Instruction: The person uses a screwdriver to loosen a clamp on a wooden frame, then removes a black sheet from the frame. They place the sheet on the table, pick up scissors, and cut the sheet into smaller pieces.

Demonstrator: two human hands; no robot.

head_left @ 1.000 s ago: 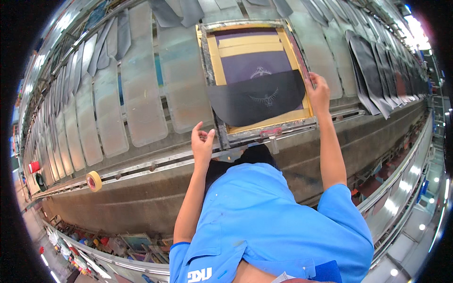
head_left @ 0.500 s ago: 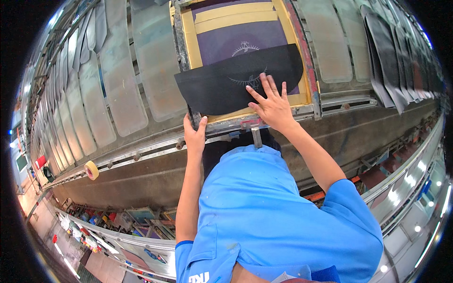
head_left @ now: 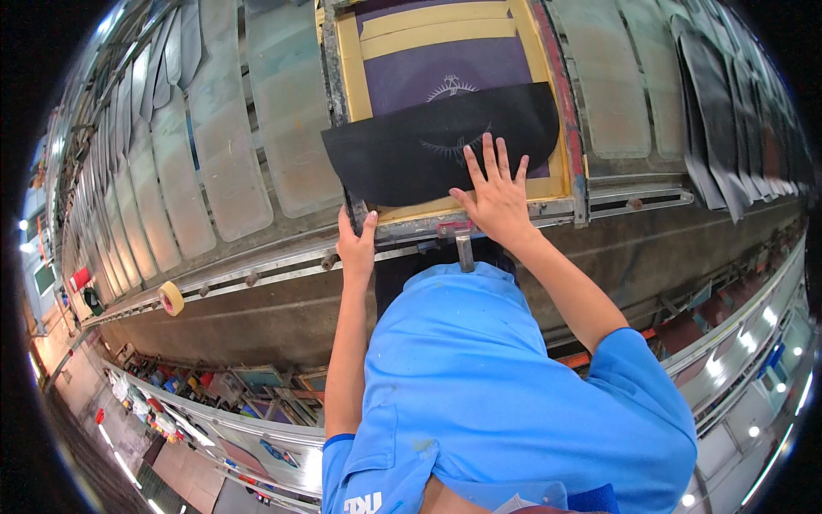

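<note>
A screen-printing frame (head_left: 573,128) with yellow tape and a purple mesh (head_left: 437,68) lies on the table, a pale emblem near its middle. Across its lower part lies a dark curved-edged panel (head_left: 377,160) bearing a faint pale design, overhanging the left side. My right hand (head_left: 497,193) rests on the panel's lower right, fingers spread, thumb at its lower edge. My left hand (head_left: 355,244) grips the frame's lower left corner, thumb and fingers around it. A metal bracket (head_left: 466,252) sticks out from the frame's front bar.
Rows of pale translucent boards (head_left: 223,163) flank the frame, with hanging dark panels (head_left: 719,128) at the far right. A tape roll (head_left: 171,298) sits on the front rail at left. Below are a lower rail and cluttered shelves (head_left: 240,394).
My right hand has moved from the frame's right edge onto the dark panel and spread out. My left hand has risen to the frame's corner. The frame appears higher and further left in view.
</note>
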